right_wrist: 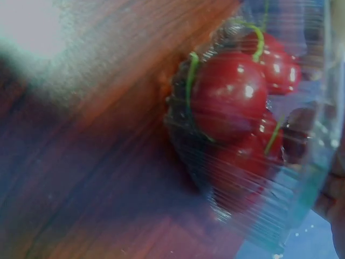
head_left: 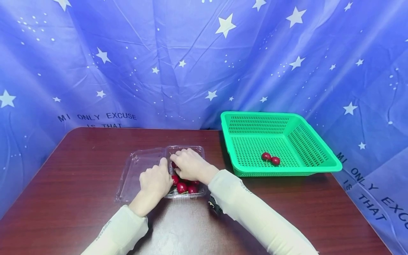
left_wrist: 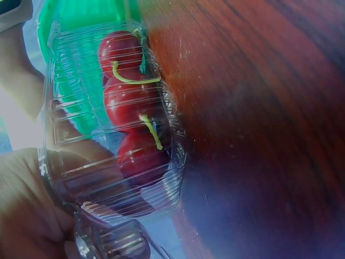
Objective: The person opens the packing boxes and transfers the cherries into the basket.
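Observation:
A clear plastic clamshell box (head_left: pixel 200 151) lies on the table with its lid (head_left: pixel 140 170) folded out to the left. Several red cherries with green stems are inside, among them one cherry (head_left: pixel 182 187) near the front wall; the left wrist view shows another cherry (left_wrist: pixel 132 102) through the plastic. My left hand (head_left: pixel 155 180) grips the box where lid and base meet, thumb upward. Reaching into the box, my right hand (head_left: pixel 191 164) has its fingers bent around a dark cherry (head_left: pixel 174 164), partly covered by them. The right wrist view shows cherries (right_wrist: pixel 229 97) behind the ribbed wall.
To the right stands a green plastic basket (head_left: pixel 322 141) with two cherries (head_left: pixel 271 158) on its slotted floor. Beneath everything is a brown wooden table (head_left: pixel 79 166). A blue curtain with stars (head_left: pixel 191 88) hangs behind it and at the sides.

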A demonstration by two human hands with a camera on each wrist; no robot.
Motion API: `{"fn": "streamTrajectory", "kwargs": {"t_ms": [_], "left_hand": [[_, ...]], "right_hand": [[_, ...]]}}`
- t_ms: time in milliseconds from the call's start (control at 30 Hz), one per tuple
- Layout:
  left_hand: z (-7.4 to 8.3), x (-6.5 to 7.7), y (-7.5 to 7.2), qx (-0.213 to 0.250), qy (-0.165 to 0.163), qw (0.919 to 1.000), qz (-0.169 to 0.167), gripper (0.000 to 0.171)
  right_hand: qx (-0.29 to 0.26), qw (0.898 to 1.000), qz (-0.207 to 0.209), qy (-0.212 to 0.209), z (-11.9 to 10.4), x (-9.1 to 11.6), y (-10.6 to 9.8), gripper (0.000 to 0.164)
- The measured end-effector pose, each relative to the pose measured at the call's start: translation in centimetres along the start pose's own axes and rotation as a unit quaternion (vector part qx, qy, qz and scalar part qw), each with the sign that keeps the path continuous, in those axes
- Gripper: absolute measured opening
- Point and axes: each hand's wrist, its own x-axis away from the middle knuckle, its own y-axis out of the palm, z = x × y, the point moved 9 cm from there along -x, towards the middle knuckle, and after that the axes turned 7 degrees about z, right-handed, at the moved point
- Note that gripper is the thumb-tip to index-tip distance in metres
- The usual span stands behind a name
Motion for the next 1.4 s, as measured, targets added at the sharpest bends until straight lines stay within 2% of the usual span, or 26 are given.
{"fn": "streamTrajectory", "kwargs": {"t_ms": [367,567,800,967,1167,1400], "left_hand": [[0.0,0.0,0.0,0.006,0.000,1.0000,0.001,0.027],[0.0,0.0,-0.1,0.007,-0.002,1.0000,0.003,0.026],[0.0,0.0,0.1,0.002,-0.007,1.0000,-0.003,0.028],[0.0,-0.1,0.2,0.001,-0.008,1.0000,-0.005,0.029],[0.0,0.0,0.0,0.007,-0.005,1.0000,0.003,0.027],[0.0,0.0,0.0,0.010,-0.006,0.9999,0.001,0.024]], "right_hand": [[0.004,1.000,-0.027,0.009,0.9,0.1,-0.5,0.022],[0.004,1.000,-0.011,0.011,1.7,0.2,-1.3,0.022],[-0.010,1.000,-0.014,0.017,2.6,0.5,-2.0,0.026],[-0.022,1.000,0.010,0.019,3.5,0.6,-3.5,0.026],[-0.046,0.997,0.021,0.052,5.6,1.0,-5.0,0.025],[-0.054,0.995,0.006,0.084,7.7,1.7,-5.3,0.028]]}}
